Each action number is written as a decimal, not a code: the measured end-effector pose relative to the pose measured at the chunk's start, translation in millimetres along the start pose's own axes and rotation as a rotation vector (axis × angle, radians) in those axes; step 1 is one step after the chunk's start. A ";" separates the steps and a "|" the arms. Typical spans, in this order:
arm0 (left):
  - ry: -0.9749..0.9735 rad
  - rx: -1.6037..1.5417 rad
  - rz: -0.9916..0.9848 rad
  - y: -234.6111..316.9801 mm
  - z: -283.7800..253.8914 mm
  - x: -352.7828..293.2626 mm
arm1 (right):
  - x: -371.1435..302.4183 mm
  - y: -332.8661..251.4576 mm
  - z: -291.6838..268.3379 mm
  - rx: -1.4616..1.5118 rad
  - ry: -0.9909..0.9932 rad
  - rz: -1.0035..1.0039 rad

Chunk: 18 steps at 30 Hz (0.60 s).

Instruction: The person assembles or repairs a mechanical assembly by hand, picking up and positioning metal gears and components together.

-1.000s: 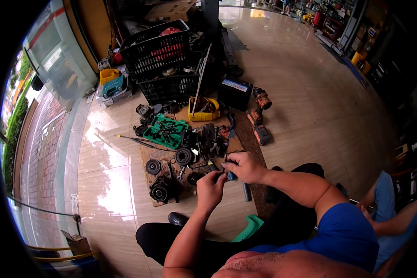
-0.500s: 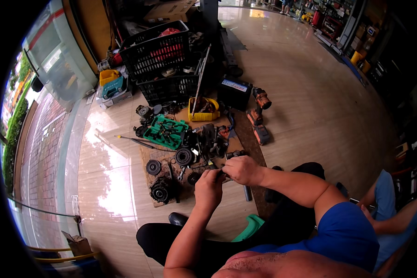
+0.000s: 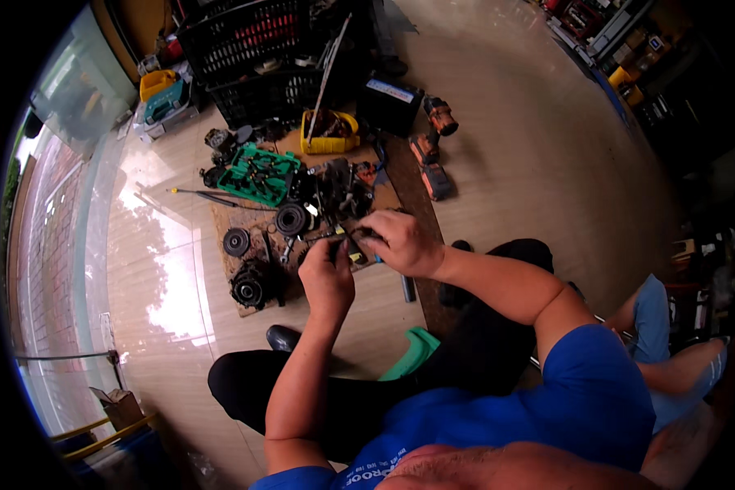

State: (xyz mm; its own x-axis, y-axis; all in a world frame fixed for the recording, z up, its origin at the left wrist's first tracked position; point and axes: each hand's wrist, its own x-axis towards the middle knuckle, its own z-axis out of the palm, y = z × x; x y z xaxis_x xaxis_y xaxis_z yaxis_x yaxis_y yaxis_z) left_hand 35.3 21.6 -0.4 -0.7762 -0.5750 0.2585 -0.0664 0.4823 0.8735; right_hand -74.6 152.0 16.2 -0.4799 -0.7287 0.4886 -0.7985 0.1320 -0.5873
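My left hand point(image 3: 328, 276) is closed in a pinch above the near edge of a cardboard sheet point(image 3: 386, 196) on the floor. Just right of it, my right hand point(image 3: 410, 245) also has its fingertips pressed together. Small dark bits show at both sets of fingertips, too small to name. Below and beyond the hands lie greasy machine parts: a black grooved pulley point(image 3: 291, 219), a second round wheel point(image 3: 236, 242) and a bulky round dark unit point(image 3: 253, 284). A wrench point(image 3: 287, 249) rests between them. Behind sits an opened green tool case point(image 3: 261, 175).
A yellow tub point(image 3: 331, 145) of parts stands farther back, before stacked black crates point(image 3: 261, 96). Right of it are a black battery point(image 3: 390, 104) and an orange-black cordless tool point(image 3: 434, 181). A short tube point(image 3: 407, 288) lies near my legs. Another person's legs point(image 3: 650, 322) show at right.
My hands, which met at the fingertips, have moved slightly apart. The whole view has shifted, so the floor items now appear higher and more to the left.
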 end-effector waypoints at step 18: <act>0.045 -0.072 0.054 -2.1 9.3 -3.4 | 7.0 -10.2 -10.1 1.020 -0.161 0.815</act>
State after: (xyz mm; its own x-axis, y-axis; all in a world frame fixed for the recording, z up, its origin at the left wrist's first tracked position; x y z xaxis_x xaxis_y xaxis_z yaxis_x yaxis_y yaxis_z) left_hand 32.2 28.7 -6.9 -0.7483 -0.5795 0.3229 0.0212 0.4655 0.8848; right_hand -73.5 152.4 32.1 -0.5856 -0.7625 -0.2751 0.3628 0.0569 -0.9301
